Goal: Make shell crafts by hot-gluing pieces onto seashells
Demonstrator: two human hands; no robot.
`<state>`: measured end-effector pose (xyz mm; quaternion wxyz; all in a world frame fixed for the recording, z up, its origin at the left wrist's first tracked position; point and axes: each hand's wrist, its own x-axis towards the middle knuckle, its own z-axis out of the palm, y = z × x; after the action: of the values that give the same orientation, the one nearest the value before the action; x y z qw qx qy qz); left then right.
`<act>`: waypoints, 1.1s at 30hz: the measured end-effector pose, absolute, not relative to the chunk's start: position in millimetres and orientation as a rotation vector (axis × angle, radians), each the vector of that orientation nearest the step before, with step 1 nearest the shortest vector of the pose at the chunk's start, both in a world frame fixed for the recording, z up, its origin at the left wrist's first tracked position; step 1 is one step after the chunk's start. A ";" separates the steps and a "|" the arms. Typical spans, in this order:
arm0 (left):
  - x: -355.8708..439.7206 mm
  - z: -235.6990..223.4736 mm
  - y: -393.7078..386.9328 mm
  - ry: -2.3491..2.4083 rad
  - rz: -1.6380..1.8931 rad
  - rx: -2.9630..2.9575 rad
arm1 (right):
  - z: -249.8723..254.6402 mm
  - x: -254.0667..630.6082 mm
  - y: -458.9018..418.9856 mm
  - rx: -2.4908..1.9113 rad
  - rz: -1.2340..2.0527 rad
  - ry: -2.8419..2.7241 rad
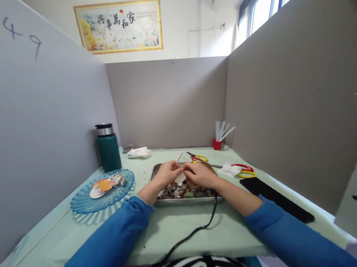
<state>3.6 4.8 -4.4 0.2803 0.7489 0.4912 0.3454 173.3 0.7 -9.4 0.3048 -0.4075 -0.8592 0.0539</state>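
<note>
A metal tray (185, 201) on the table is heaped with small seashells (178, 191) in brown, white and greenish tones. Over it my left hand (169, 172) and my right hand (199, 174) meet, fingertips almost touching. Both are closed in a pinch, but what lies between the fingers is too small and hidden to tell. Just under the fingertips shows a white scallop-like shell (180, 178); whether it is held or lies on the pile I cannot tell. A black cord (197, 232) runs from the tray's right side toward my body.
To the left, a blue scalloped plate (80, 203) bears orange and white shells (104, 186). Behind it stands a green bottle (109, 151). On the right are scissors (246, 170), crumpled tissue (231, 169), a black flat pad (276, 199) and a red cup (217, 145) of white sticks. Grey partitions enclose three sides.
</note>
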 end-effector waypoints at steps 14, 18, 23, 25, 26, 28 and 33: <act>3.7 -3.0 6.0 1.360 0.887 2.050 | -9.8 173.5 -0.7 -1.069 0.145 -2.280; 3.5 -2.4 5.7 1.350 0.875 2.064 | -8.7 173.0 -2.4 -1.079 0.143 -2.283; 4.1 -3.3 5.1 1.338 0.889 2.033 | -10.5 173.2 0.2 -1.103 0.131 -2.264; 4.2 -4.1 5.1 1.329 0.893 2.026 | -11.3 173.3 2.1 -1.108 0.119 -2.259; 4.2 -4.5 5.1 1.322 0.895 2.022 | -11.6 173.3 2.9 -1.108 0.110 -2.255; 4.2 -5.3 5.5 1.309 0.907 2.013 | -11.6 173.3 3.8 -1.111 0.094 -2.243; 4.0 -5.8 6.5 1.301 0.923 2.002 | -10.9 173.4 3.0 -1.094 0.094 -2.231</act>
<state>4.0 6.5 -5.8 0.2870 0.7492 0.4868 0.3454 173.4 3.0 -10.9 0.3218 -0.4166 -0.8495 0.0358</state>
